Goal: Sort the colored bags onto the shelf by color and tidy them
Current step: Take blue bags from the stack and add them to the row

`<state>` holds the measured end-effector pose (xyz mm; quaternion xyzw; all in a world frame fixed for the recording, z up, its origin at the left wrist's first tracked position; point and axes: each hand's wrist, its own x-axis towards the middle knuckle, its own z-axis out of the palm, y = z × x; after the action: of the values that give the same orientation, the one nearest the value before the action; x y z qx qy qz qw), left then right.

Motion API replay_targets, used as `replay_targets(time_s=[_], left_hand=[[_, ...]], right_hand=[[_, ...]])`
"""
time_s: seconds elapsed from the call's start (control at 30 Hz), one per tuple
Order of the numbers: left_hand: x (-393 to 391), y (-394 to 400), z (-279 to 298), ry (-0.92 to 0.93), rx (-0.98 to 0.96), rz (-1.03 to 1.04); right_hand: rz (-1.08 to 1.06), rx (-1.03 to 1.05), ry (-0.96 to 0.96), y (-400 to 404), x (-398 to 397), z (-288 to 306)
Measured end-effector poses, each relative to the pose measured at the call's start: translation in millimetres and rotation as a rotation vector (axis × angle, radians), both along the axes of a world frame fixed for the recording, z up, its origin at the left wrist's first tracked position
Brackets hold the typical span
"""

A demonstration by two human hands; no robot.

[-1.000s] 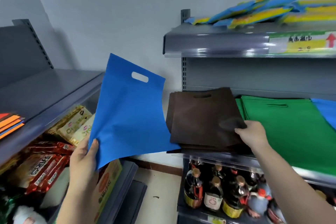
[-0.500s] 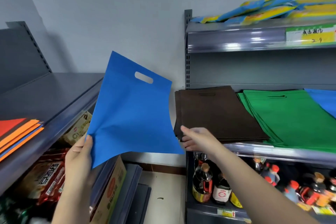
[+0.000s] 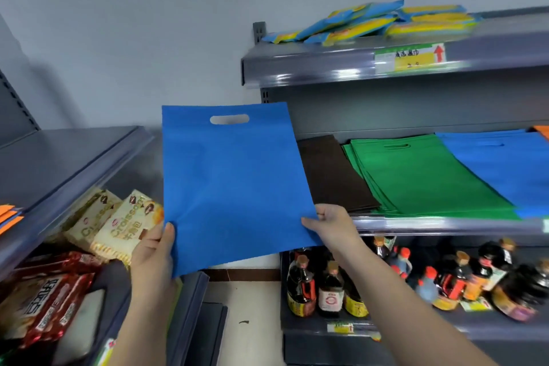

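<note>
Both hands hold the blue bag [image 3: 234, 184] upright in front of the shelf [image 3: 445, 224] — left hand [image 3: 153, 249] pinching its lower-left corner, right hand [image 3: 332, 224] its lower-right edge. It hides part of the brown bags [image 3: 334, 172]; the stacked blue bags [image 3: 505, 166] are cut off at right.

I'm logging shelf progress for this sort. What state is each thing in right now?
blue bag: held upright in the air, spread flat
left hand: grips its lower left corner
right hand: grips its lower right corner
brown bags: stacked flat on shelf
green bags: stacked flat, slightly fanned
blue bag stack: lying flat, right of green
sauce bottles: upright, capped
</note>
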<state>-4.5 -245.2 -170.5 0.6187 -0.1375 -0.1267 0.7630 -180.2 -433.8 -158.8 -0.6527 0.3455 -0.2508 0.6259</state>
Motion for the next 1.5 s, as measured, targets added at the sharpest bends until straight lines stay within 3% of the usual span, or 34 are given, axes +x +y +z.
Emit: replay_targets(time_s=[0.27,0.47,0.6,0.7,1.07,1.27,1.5], left_hand=[[-112,-86,-28,-0.094,0.12,-0.201],[-224,-144,-27,-0.152,0.158,-0.408],[-269,-182,-30,-0.118,0.202,-0.472],[-297,-210,-26,-0.192,0.233,-0.508],[-358,-351,-3,-0.582,0.37,-0.422],[-378,-423,4,-0.678,0.506,-0.395],[-388,-478,6,-0.825,0.737,-0.394]], right_hand=[[-0.313,-0.063,0.023,-54,-151,-12],[-0.461,-0.074,0.026,-90,-276,-17],[-0.558,-0.078,0.061,-118,-342,-20],[-0.62,-0.079,0.068,-138,-381,-19],[-0.67,-0.41,0.3,-266,-456,-5],[-0.655,-0.587,0.488,-337,-477,-1],[-0.481,-0.635,0.752,-396,-473,-4]])
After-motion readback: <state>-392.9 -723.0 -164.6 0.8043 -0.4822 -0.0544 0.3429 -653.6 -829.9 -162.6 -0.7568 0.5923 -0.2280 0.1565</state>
